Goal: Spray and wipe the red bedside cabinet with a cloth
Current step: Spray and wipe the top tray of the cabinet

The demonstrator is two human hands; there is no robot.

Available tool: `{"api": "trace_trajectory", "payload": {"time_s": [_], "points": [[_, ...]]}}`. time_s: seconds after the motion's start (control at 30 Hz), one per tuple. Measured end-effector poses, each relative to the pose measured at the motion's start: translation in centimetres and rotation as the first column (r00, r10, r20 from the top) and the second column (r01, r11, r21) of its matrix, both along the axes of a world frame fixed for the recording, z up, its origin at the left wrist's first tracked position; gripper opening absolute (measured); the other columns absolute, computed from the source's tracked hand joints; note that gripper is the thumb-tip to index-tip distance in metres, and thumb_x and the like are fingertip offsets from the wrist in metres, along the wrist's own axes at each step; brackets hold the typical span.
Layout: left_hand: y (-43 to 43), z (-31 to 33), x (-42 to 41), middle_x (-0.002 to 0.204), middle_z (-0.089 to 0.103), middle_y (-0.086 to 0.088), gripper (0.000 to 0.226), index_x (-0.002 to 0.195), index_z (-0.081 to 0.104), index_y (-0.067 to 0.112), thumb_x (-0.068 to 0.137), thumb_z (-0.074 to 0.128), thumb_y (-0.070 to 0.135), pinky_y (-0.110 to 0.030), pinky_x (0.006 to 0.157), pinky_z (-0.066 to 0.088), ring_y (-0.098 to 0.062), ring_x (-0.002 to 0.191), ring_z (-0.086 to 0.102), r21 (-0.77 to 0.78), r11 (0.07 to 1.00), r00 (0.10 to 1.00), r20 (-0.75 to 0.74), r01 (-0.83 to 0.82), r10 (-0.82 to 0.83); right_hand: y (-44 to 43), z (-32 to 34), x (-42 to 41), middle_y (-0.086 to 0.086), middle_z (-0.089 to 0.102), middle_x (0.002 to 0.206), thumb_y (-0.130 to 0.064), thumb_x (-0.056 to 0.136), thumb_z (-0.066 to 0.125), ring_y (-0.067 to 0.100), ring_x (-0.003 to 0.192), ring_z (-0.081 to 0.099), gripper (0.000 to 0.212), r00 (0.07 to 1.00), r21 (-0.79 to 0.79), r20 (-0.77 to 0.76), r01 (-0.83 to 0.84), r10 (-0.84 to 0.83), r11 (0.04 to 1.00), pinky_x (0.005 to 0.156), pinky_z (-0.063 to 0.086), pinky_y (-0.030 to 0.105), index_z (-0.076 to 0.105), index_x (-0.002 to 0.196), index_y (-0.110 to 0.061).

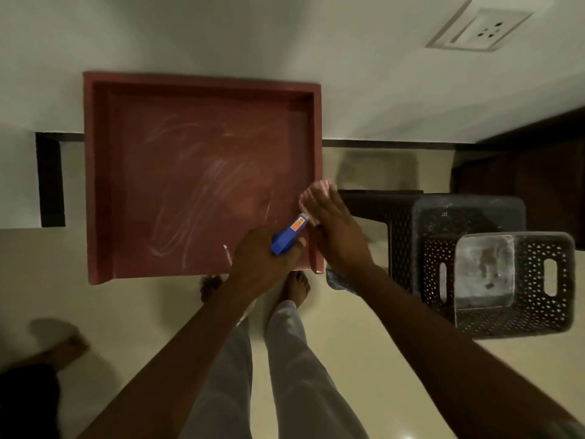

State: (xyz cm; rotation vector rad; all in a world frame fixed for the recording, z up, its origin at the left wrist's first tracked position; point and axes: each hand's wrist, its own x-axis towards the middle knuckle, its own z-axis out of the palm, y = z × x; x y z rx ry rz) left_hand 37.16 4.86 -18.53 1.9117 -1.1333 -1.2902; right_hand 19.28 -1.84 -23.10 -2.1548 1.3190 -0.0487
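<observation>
The red bedside cabinet is seen from straight above, its top bordered by a raised rim and marked with pale wet smears. My left hand is at the front right corner, gripping a blue spray bottle whose nozzle points toward the right rim. My right hand presses a pink striped cloth onto the cabinet's right rim, just beyond the nozzle. Most of the cloth is hidden under the fingers.
Dark perforated plastic baskets are stacked on the floor just right of the cabinet. A white wall with a socket plate lies behind. My bare feet stand at the cabinet's front edge. Another person's foot shows at lower left.
</observation>
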Motion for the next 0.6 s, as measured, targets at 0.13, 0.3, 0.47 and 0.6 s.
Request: {"api": "trace_trajectory", "payload": {"time_s": [0.13, 0.3, 0.47, 0.6], "points": [[-0.2, -0.5, -0.3, 0.053, 0.046, 0.01, 0.037, 0.062, 0.049, 0.03, 0.09, 0.072, 0.036, -0.026, 0.059, 0.039, -0.01, 0.049, 0.045, 0.047, 0.998, 0.999, 0.029, 0.032, -0.033, 8.7, 1.4, -2.8, -0.001, 0.012, 0.171, 0.0, 0.092, 0.044, 0.029, 0.158, 0.002, 0.074, 0.989, 0.023, -0.078, -0.123, 0.125, 0.992, 0.115, 0.044, 0.046, 0.027, 0.16, -0.022], [0.1, -0.7, 0.2, 0.053, 0.044, 0.011, 0.037, 0.062, 0.047, 0.029, 0.091, 0.071, 0.034, -0.022, 0.059, 0.035, -0.007, 0.049, 0.042, 0.05, 0.999, 0.999, 0.037, 0.005, -0.007, 8.1, 1.4, -3.3, -0.002, 0.016, 0.17, 0.005, 0.083, 0.042, 0.029, 0.158, 0.005, 0.082, 0.962, 0.035, -0.168, -0.214, 0.216, 0.976, 0.099, 0.058, 0.041, 0.031, 0.159, -0.022], [0.4, -0.5, 0.4, 0.052, 0.042, 0.011, 0.039, 0.061, 0.047, 0.03, 0.089, 0.075, 0.03, -0.02, 0.055, 0.036, -0.006, 0.047, 0.04, 0.011, 1.0, 1.0, -0.006, -0.014, 0.014, -0.2, 0.8, 0.3, 0.002, 0.007, 0.171, -0.008, 0.093, 0.047, 0.034, 0.157, 0.0, 0.072, 0.954, -0.014, -0.228, -0.202, 0.193, 0.979, 0.101, 0.056, 0.048, 0.025, 0.161, -0.02], [0.2, -0.4, 0.3, 0.053, 0.043, 0.013, 0.038, 0.063, 0.046, 0.032, 0.089, 0.074, 0.029, -0.021, 0.058, 0.035, -0.006, 0.048, 0.041, 0.034, 0.999, 0.999, -0.031, -0.029, 0.03, -8.9, 1.1, 4.3, 0.002, 0.013, 0.171, -0.005, 0.095, 0.055, 0.034, 0.157, 0.0, 0.066, 0.94, -0.07, -0.316, -0.159, 0.129, 0.985, 0.107, 0.05, 0.054, 0.035, 0.156, -0.019]]}}
